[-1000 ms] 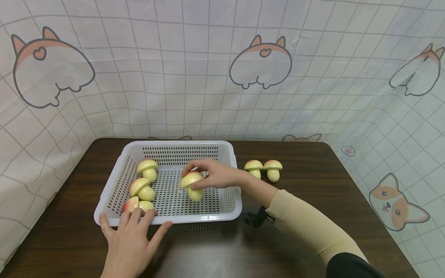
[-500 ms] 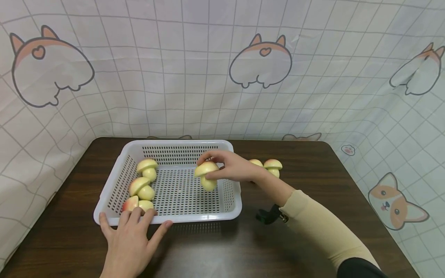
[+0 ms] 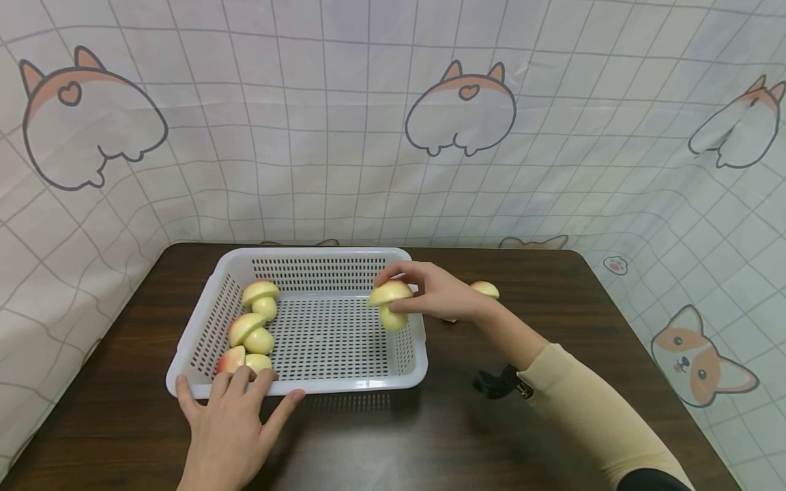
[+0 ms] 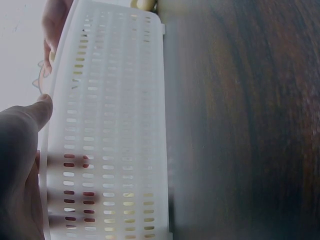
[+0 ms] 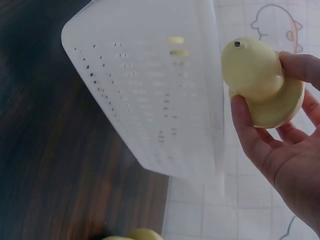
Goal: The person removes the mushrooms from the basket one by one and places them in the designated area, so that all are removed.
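Note:
My right hand (image 3: 439,293) pinches a toy mushroom (image 3: 393,292) with a pale yellow cap and stem, held above the right end of a white plastic basket (image 3: 368,385). In the right wrist view, the mushroom (image 5: 252,67) shows its rounded stem end, with thumb and fingers around it. My left hand (image 3: 230,423) grips the basket's front rim at the left. Seen from the left wrist, its thumb (image 4: 44,107) lies at the rim and its fingers show darkly through the slots. Three more mushrooms lie along the basket's left side, including a middle mushroom (image 3: 250,333).
On the dark wooden table (image 3: 552,307), right of the basket, another mushroom (image 3: 485,289) shows partly behind my right forearm; one beside it is almost hidden. A dark strap with a buckle (image 3: 500,383) hangs below my right sleeve. A patterned white curtain (image 3: 368,170) closes off the back.
My right hand has moved right and slightly toward the back with the mushroom, from mid-basket to the right end. It now covers more of the table mushrooms. My left hand stays put.

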`<state>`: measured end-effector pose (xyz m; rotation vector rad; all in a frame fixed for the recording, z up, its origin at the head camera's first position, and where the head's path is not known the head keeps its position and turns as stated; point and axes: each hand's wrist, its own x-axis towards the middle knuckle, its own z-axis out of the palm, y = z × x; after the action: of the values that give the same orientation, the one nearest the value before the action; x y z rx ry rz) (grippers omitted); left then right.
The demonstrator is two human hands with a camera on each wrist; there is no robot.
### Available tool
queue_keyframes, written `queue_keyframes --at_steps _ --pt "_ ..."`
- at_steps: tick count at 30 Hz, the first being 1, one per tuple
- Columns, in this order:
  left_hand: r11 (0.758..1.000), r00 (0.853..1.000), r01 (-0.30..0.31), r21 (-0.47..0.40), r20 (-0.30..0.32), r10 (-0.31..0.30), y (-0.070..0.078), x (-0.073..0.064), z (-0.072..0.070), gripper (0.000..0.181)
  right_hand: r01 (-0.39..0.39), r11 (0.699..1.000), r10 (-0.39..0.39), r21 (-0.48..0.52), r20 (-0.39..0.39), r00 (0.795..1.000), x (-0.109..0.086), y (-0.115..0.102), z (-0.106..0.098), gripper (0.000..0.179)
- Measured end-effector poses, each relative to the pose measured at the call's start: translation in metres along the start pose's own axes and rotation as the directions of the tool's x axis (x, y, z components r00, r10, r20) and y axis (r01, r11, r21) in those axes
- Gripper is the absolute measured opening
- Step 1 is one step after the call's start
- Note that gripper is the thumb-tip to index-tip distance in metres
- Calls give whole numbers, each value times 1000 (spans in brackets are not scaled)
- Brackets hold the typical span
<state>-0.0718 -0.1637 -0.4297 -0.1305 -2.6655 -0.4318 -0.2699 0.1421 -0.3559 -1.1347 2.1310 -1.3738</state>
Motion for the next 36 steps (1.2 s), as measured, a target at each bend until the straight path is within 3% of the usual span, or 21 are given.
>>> queue_keyframes --at_steps 4,11,16,36 --pt "1000 1000 5 0 9 -5 0 0 0 50 -12 998 13 67 -17 1000 -8 4 -5 35" --pt "1000 1000 -6 1 -4 6 -1 -1 0 50 -50 996 56 69 -86 995 -24 10 -14 36" --pt "1000 1000 -15 -2 -18 15 -2 -1 0 51 -44 991 59 129 -110 992 -33 12 -22 38" --pt "1000 1000 -3 -4 -2 3 0 -1 0 49 -138 990 142 32 -181 973 -90 38 -66 39"
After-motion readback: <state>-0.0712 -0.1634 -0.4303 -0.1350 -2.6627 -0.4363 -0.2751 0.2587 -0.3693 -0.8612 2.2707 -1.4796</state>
